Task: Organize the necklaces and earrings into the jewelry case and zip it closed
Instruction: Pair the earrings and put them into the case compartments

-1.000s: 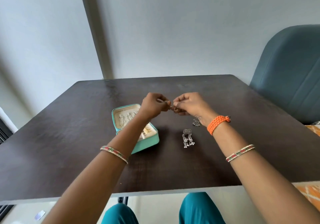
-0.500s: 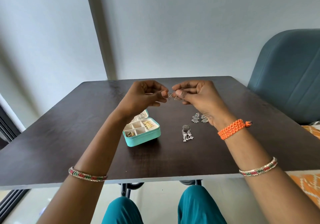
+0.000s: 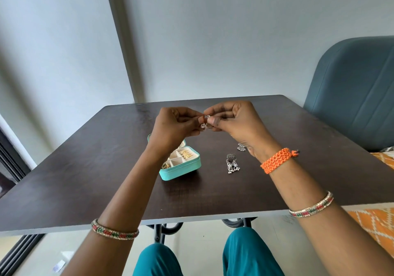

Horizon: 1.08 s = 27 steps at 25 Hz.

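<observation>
Since the earlier frame the two hands have stayed raised together over the far middle of the table, with the small earring (image 3: 205, 124) between them turned slightly, and the view has tipped so the case sits nearer its centre. The left hand (image 3: 177, 126) and right hand (image 3: 235, 122) both pinch that earring at their fingertips, above and just beyond the open teal jewelry case (image 3: 180, 165), whose near compartments already hold gold pieces. To the right of the case a long silver earring (image 3: 232, 164) lies on the dark table (image 3: 85, 179), and a smaller silver earring (image 3: 241, 147) lies farther off, partly hidden by the right wrist. The piece is tiny and held in mid-air, so a slipping fingertip could drop it; its backing, if loose, could bounce off the table and be lost.
</observation>
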Available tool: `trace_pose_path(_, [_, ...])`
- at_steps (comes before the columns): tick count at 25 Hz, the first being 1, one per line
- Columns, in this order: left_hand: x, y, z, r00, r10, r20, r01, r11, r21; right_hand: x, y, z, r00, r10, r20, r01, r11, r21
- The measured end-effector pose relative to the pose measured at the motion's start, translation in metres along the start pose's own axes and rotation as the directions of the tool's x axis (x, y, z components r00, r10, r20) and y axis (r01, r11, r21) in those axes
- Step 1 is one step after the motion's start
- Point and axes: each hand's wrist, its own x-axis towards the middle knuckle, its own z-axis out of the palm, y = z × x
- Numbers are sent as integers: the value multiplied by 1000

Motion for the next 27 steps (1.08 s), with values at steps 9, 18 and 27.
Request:
trace_pose_path(9, [-8,5,0,999,-32,-44,30,998,-50,-2,-5,-1,997,68,40,-70,995,67])
trace_pose_path(18, [-15,6,-4,994,-107,-31,100,978,-184,-2,-6,1,978,165,124,-191,953,235])
trace_pose_path(27, [-17,-7,-11,983,-179,-30,164,948,-274,0,-4,9,970,192,149,-217,960,175])
